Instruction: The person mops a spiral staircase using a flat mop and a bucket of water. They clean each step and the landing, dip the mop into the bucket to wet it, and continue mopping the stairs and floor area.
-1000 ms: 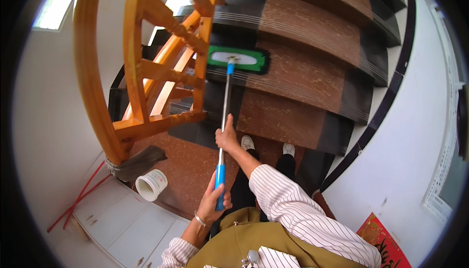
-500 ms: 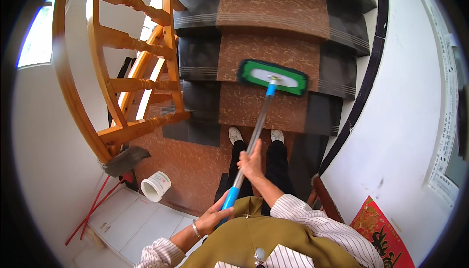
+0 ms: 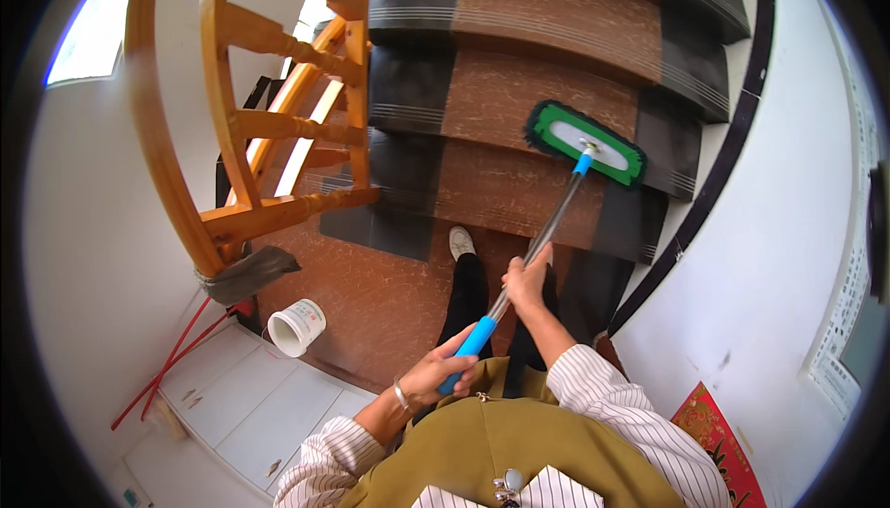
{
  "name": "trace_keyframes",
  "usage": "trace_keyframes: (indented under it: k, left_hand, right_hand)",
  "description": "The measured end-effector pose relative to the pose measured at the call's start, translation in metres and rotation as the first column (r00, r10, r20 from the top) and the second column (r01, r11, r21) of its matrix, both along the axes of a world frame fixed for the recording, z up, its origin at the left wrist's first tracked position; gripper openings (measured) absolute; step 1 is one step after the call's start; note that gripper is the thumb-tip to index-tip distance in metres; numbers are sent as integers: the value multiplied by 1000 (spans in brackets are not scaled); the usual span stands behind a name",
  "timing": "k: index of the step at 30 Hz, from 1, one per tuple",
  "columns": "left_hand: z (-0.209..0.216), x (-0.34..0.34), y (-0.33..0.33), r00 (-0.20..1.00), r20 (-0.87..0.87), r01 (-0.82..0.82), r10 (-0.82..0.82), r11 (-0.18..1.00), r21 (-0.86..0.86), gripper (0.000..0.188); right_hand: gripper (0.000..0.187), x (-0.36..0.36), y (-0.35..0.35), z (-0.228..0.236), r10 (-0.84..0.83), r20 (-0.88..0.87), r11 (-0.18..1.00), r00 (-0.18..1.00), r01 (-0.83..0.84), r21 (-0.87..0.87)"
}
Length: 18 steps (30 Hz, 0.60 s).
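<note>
In the head view, we see the mop head (image 3: 570,140) ahead and to the right of our right hand (image 3: 527,283), at the far end of the metal pole (image 3: 556,216). Our right hand is the nearer one; our left hand (image 3: 442,374) sits behind it and to its left, toward our body. The pole's long axis slants forward and rightward from the left hand through the right, while the green mop head lies roughly crosswise to it, its right end angled back toward us. Our right fingers are curled around the bare pole, and our left hand is wrapped around the blue grip (image 3: 469,355). Beyond the right hand, the mop head seems to rest across a brown stair tread (image 3: 501,119), its right end over the dark border strip; we cannot tell how firmly it presses. Well to the left of our left hand, a white bucket (image 3: 298,327) lies tipped. Compared with half a second ago, the mop head is farther right along the stair, and the pole leans more rightward.
</note>
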<state>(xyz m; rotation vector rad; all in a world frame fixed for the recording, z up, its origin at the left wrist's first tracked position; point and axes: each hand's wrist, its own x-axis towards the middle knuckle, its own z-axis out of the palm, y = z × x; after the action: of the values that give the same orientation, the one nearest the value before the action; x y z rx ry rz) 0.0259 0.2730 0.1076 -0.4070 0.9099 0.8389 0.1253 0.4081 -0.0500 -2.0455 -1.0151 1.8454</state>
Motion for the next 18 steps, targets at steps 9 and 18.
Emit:
trace_keyframes:
  k: [9, 18]
  left_hand:
    - [12, -108, -105, 903, -64, -428, 424, 900, -80, 63]
    - [-25, -161, -80, 818, -29, -575, 575, 818, 0, 59]
  right_hand:
    - [80, -202, -92, -2, 532, -15, 847, 847, -532, 14]
    - [87, -289, -50, -23, 690, -4, 719, 724, -686, 112]
